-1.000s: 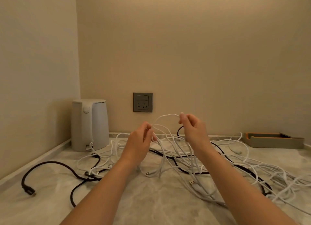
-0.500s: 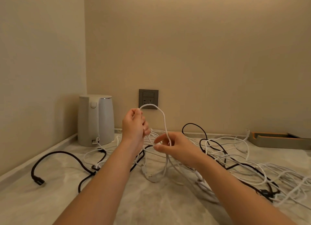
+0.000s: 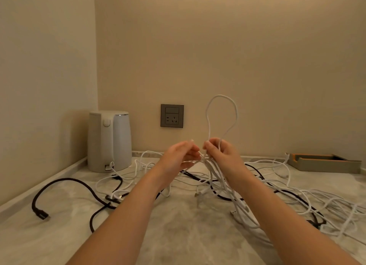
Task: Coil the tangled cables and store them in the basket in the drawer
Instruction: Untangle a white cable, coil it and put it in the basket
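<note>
My left hand [image 3: 181, 155] and right hand [image 3: 224, 155] pinch the white cable [image 3: 221, 95], almost touching; open tabletop [image 3: 178, 225] at 6 o'clock.

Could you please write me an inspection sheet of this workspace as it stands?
Surface: marbled countertop, cables strewn across it.
Job's things: white cable looped up from the hands; basket and drawer not in view.
Clutter: kettle in the left corner; shallow tray far right.
Grippers: left hand and right hand both pinch the white cable, close together.
Cables: white tangle on the right, black cable on the left, uncoiled.
Surroundings: beige walls; wall socket behind the hands.
</note>
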Action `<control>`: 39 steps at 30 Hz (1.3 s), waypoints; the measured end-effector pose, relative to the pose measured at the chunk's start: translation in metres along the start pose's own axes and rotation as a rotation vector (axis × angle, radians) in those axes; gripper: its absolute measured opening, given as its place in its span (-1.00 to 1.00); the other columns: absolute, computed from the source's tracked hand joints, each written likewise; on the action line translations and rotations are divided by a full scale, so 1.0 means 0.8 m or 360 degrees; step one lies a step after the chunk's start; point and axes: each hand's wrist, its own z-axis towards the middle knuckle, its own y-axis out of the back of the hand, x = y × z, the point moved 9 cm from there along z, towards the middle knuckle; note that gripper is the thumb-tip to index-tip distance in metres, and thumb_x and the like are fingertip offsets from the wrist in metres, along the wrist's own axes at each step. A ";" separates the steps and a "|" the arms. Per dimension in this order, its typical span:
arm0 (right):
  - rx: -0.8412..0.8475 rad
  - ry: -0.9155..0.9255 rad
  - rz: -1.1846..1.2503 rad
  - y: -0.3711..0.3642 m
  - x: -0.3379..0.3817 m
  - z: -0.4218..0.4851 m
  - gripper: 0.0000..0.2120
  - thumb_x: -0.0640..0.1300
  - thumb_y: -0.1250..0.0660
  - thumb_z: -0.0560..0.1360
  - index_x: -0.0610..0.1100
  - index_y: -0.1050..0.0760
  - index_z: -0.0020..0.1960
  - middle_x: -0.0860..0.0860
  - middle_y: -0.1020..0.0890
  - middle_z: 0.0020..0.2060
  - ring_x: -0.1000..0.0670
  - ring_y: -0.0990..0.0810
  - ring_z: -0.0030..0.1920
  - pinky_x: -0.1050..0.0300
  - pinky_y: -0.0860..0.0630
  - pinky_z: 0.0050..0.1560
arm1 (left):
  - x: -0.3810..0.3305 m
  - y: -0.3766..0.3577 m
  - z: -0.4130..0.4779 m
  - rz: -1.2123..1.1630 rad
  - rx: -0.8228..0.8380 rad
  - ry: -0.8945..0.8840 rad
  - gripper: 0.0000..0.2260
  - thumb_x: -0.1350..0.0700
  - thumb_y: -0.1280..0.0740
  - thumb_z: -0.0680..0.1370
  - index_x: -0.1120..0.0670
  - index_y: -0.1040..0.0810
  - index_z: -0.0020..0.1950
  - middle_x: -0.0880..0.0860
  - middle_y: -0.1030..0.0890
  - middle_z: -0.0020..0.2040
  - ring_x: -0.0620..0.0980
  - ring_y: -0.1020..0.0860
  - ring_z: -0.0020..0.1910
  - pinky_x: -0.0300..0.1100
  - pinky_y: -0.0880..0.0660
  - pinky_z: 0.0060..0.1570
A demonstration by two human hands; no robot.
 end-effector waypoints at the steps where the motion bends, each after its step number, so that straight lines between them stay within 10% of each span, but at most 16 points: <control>1: -0.0007 -0.0004 0.0065 0.000 0.001 0.000 -0.81 -0.20 -0.21 0.59 -0.13 -0.47 -0.19 0.11 -0.49 -0.44 0.15 -0.45 -0.38 0.27 -0.41 -0.26 | 0.000 -0.003 0.000 0.0144 0.0041 -0.0013 -0.74 0.01 -0.15 0.63 0.14 -0.55 -0.02 0.06 -0.64 -0.11 -0.04 -0.60 -0.06 -0.21 -0.47 -0.01; 13: -0.0224 -0.0048 0.0725 0.016 0.016 0.012 -0.77 -0.19 -0.19 0.60 -0.08 -0.48 -0.21 0.09 -0.48 -0.46 0.17 -0.43 -0.39 0.29 -0.33 -0.28 | -0.010 -0.028 -0.003 0.1165 0.0125 -0.0449 -0.93 0.11 -0.33 0.57 0.06 -0.59 -0.06 -0.18 -0.60 -0.19 -0.40 -0.51 -0.21 -0.41 -0.43 -0.16; 23: -0.0566 -0.0660 0.1141 0.055 -0.063 0.012 -0.80 -0.23 -0.11 0.63 -0.14 -0.31 -0.17 -0.01 -0.37 -0.46 0.15 -0.21 -0.67 0.36 -0.18 -0.66 | -0.035 0.008 -0.007 0.1115 -0.0226 -0.0523 -0.81 0.15 -0.26 0.60 0.04 -0.49 -0.23 -0.04 -0.55 -0.36 -0.18 -0.50 -0.43 -0.33 -0.45 -0.34; 30: -0.0285 -0.0819 -0.0180 0.069 -0.080 0.001 -0.86 -0.15 -0.24 0.56 -0.13 -0.36 -0.15 -0.04 -0.41 -0.35 0.04 -0.33 -0.42 0.18 -0.33 -0.43 | -0.025 0.067 -0.012 -0.0267 -0.0671 -0.0077 -0.77 0.17 -0.08 0.67 0.13 -0.36 -0.17 0.01 -0.36 -0.40 -0.18 -0.29 -0.61 -0.31 -0.32 -0.60; 35: -0.0213 -0.0144 -0.1721 0.045 -0.021 0.012 -0.62 0.04 -0.25 0.55 -0.19 -0.38 0.24 -0.10 -0.45 0.12 -0.13 -0.40 0.15 0.03 -0.38 0.13 | -0.016 0.051 -0.008 -0.1338 -0.0555 0.0116 -0.70 0.17 -0.02 0.68 0.13 -0.30 -0.25 -0.03 -0.32 -0.53 -0.19 -0.23 -0.68 -0.38 -0.20 -0.69; 39: -0.0226 0.0570 -0.1530 -0.002 0.054 -0.007 -0.67 0.09 -0.25 0.53 -0.05 -0.48 0.21 0.03 -0.48 0.03 0.01 -0.41 0.08 0.07 -0.32 0.13 | -0.012 0.048 -0.007 -0.1764 -0.0428 0.0163 -0.62 0.13 0.00 0.69 0.10 -0.27 -0.32 -0.03 -0.28 -0.62 -0.18 -0.22 -0.71 -0.39 -0.19 -0.70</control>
